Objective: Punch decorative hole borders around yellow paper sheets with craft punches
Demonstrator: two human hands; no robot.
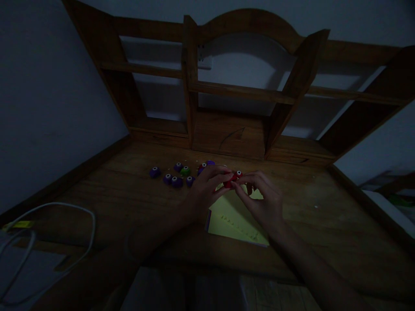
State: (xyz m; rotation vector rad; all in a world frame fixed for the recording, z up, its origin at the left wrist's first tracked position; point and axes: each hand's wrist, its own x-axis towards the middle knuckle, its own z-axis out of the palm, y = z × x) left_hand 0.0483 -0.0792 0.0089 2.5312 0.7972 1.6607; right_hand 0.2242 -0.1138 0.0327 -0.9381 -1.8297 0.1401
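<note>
Between my two hands is a small red piece (228, 183) with a white-and-dark eye-like ring on top. My left hand (207, 185) grips it from the left with fingertips and thumb. From the right, my right hand (261, 194) pinches the same piece near the ring. Both hands are just above a yellow pad of paper (233, 216), which has a row of tiny bits along its lower part. Left of my left hand lie several small purple pieces (154, 172) with similar rings, along with a green one (185, 171). Dim light hides the finer details.
A wooden shelf unit (240, 88) rises at the back of the wooden desk (129, 190). A white cable (94, 224) loops at the lower left, near a yellow object (19, 224). Small white specks are scattered on the desk. A wall socket (205, 62) shows behind the shelf.
</note>
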